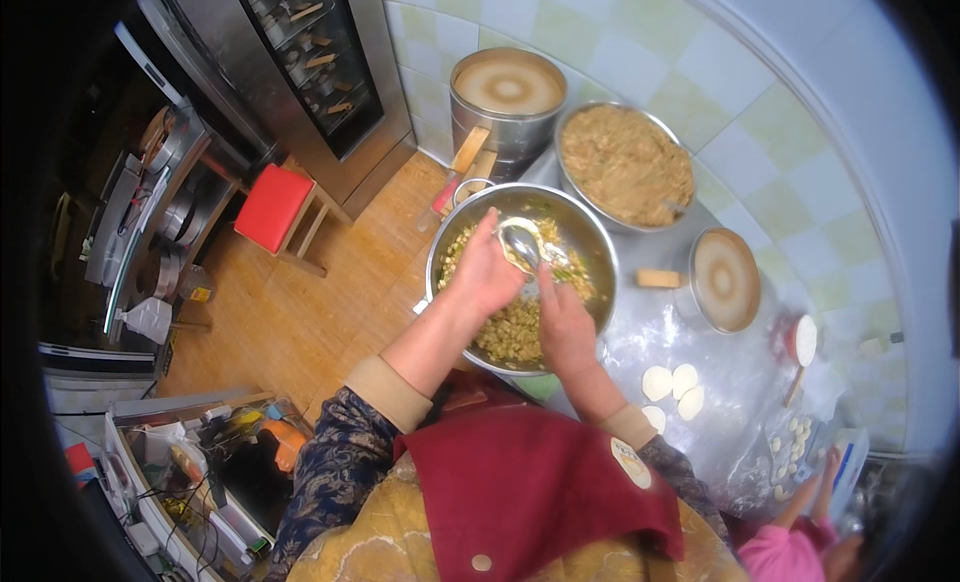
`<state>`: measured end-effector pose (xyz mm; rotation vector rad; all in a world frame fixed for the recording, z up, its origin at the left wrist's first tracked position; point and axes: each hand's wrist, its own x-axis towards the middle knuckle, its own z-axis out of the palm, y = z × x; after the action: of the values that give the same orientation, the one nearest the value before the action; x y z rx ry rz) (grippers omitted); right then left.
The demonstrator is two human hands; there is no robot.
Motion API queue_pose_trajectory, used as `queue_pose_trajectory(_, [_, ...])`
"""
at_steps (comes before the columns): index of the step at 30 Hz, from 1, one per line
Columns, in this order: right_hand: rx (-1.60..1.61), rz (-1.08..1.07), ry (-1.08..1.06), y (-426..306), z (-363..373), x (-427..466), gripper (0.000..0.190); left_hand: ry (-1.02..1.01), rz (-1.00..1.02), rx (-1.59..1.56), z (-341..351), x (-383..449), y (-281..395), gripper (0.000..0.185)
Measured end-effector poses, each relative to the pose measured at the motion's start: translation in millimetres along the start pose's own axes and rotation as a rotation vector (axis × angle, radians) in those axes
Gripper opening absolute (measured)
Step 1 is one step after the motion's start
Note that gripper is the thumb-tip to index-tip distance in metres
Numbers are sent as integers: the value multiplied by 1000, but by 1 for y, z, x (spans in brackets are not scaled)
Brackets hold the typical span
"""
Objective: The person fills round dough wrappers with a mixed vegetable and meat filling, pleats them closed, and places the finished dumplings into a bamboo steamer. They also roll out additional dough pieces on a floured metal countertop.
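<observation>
My left hand (487, 278) cups a round dough wrapper (516, 223) over a large steel bowl (433, 270). A metal spoon (523, 241) is in my right hand (567, 325), its bowl resting against the inside of the wrapper. How much filling lies under the spoon is hidden. Chopped filling (511, 336) with bits of green sits in the steel bowl below both hands. Flat dough rounds (657, 384) lie on the floured metal table (637, 327) to the right of my right hand.
Behind the bowl stand a basin of brown filling (626, 165) and a tall steel pot (506, 124). A smaller pan (724, 282) is to the right. Small dough pieces (799, 435) lie near a person in pink (784, 552). A red stool (274, 208) stands left.
</observation>
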<state>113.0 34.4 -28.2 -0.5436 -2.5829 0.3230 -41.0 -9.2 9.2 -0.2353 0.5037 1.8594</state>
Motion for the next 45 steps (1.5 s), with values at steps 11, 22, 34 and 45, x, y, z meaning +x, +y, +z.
queue_pose_trajectory(11, [1600, 1066, -302, 3, -41, 14, 41, 38, -14, 9, -5, -8, -2, 51])
queue_pose_trajectory(22, [213, 98, 58, 23, -28, 25, 45, -1, -70, -99, -14, -20, 1, 42])
queue_pose_trajectory(34, [769, 500, 22, 35, -9, 20, 29, 61, -129, 12, -20, -22, -39, 31])
queue_pose_trajectory(45, [1012, 651, -96, 28, -33, 17, 19, 81, -153, 124, -25, -11, -43, 27])
